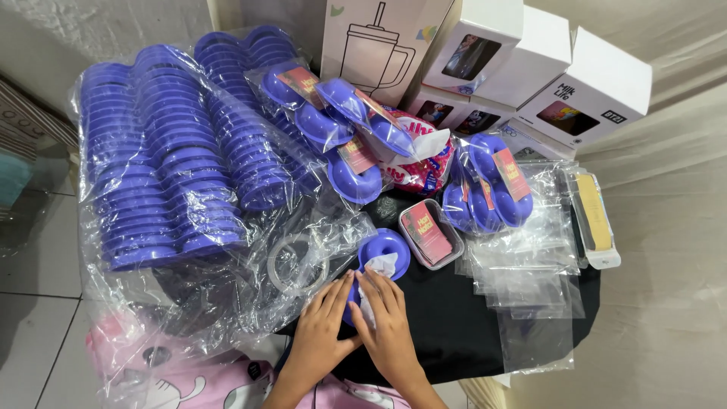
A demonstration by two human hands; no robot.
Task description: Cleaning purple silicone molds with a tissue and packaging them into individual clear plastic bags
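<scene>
both hands meet low in the middle of the view, on a black cloth (454, 318), with a small purple ring-shaped holder (382, 254) just ahead of the fingertips and a bit of white tissue (377, 266) tucked at its near edge. the left hand (322, 329) lies flat with its fingers straight and together, gripping nothing that i can see; the right hand (390, 326) presses down with fingers extended over the white tissue and a second purple piece (349, 309) peeking out between the hands, touching rather than clasping. the ring holder sits directly beyond the right hand's fingertips, so that hand is the nearer one, and being round it has no long axis to speak of. to the left rise tall stacks of purple lids (163, 159) wrapped in clear plastic, and behind them more purple holders bagged with red cards (348, 125). just right of the ring is a small clear box of red cards (432, 233), then a fan of empty clear bags (530, 280) and a long yellow item in a clear case (594, 216). at the back stand white cartons (530, 60) with dark picture panels (one taller box bears a line drawing of a tumbler (371, 45)).
</scene>
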